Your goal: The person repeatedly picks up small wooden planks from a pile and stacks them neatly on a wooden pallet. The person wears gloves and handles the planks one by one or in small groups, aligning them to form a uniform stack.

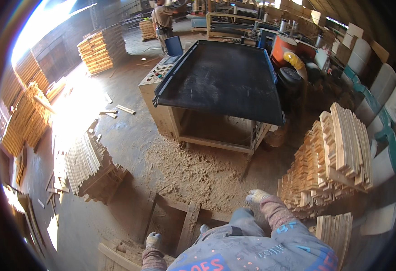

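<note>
My left hand (153,240), in a pale glove, hangs low beside the wooden pallet frame (190,226) on the floor. Its fingers look loosely parted, and nothing shows in them. Out to the right, my gloved right hand (257,196) is held over the sawdust-strewn floor, its fingers loosely bent and apart with nothing in them. It is nearest to the tall stack of wooden slats (315,167) but does not touch it. Ahead stands a machine table with a dark belt top (220,77), out of reach of both hands.
A control box with buttons (157,76) adjoins the belt table. Sawdust (193,171) covers the floor before it. A slat stack (85,165) stands left, with loose strips (125,109) beyond. More slats (334,230) lie right. A person (162,22) stands far back.
</note>
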Available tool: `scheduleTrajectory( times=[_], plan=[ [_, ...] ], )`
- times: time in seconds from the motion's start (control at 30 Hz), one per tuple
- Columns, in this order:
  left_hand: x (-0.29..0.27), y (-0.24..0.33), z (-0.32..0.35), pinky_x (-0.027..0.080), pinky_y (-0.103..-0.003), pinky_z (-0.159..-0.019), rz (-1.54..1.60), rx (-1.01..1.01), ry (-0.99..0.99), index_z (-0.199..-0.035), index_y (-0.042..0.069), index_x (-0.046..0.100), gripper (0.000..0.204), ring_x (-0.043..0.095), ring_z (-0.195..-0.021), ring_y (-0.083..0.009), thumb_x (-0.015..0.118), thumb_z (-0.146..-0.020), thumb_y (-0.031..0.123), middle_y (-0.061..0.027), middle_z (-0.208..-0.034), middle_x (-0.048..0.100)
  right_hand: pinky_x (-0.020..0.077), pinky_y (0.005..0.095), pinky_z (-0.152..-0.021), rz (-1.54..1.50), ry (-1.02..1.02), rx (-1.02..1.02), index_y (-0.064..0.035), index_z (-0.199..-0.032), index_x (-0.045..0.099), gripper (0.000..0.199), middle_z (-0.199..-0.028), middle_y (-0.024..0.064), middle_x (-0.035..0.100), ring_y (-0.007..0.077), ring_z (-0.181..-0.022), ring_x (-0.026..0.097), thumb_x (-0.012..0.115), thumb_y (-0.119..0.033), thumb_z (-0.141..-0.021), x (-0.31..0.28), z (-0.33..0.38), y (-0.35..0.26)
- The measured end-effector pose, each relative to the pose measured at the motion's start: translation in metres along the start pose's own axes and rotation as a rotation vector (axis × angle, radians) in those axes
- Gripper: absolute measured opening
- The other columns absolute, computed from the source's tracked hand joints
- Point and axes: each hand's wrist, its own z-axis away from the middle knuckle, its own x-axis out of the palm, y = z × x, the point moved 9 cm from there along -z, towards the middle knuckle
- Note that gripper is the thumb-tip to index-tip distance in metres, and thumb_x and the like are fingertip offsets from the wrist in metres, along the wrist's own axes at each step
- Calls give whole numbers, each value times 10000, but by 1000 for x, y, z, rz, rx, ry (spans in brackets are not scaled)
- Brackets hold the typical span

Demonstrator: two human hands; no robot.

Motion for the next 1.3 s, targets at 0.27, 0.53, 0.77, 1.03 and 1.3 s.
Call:
scheduleTrajectory(
  times=[0.27, 0.53, 0.77, 1.03, 1.3],
  plan=[
    [-9, -47, 35, 466, -306, -596, -104, 62, -43, -705, 87, 614, 159, 541, -643, -120, 651, -844, 156, 3, -690, 593, 526, 423, -958, 397, 79, 381, -129, -1162, 765, 470, -1211, 150, 728, 322, -1172, 668, 717, -472, -843, -37, 6, 90],
    [28, -84, 50, 467, -307, -593, -224, -54, -101, -787, 75, 657, 118, 544, -642, -115, 673, -846, 177, 15, -699, 594, 491, 414, -1033, 379, 110, 226, -136, -1217, 748, 488, -1279, 148, 702, 305, -1241, 632, 719, -476, -869, -25, -61, -22],
    [7, -29, 0, 468, -305, -596, -82, -139, 50, -816, 70, 667, 115, 548, -649, -113, 677, -850, 179, 17, -706, 597, 528, 433, -842, 147, 226, -89, -97, -996, 693, 343, -946, 127, 725, 284, -910, 685, 801, -349, -791, -90, -170, -211],
    [36, 94, -103, 470, -303, -599, -89, -213, 108, -848, 63, 679, 118, 552, -657, -110, 682, -856, 182, 19, -714, 600, 543, 458, -828, 125, 603, -151, -132, -1025, 643, 380, -928, 98, 733, 326, -907, 707, 836, -378, -807, -295, -259, -368],
    [102, 267, -241, 482, -289, -630, 247, -43, 16, -994, 31, 700, 193, 577, -713, -98, 700, -883, 188, 23, -781, 639, 534, 445, -792, 418, 280, -174, -109, -945, 697, 463, -923, 114, 739, 320, -890, 707, 858, -476, -715, -342, -348, -405]
  ],
)
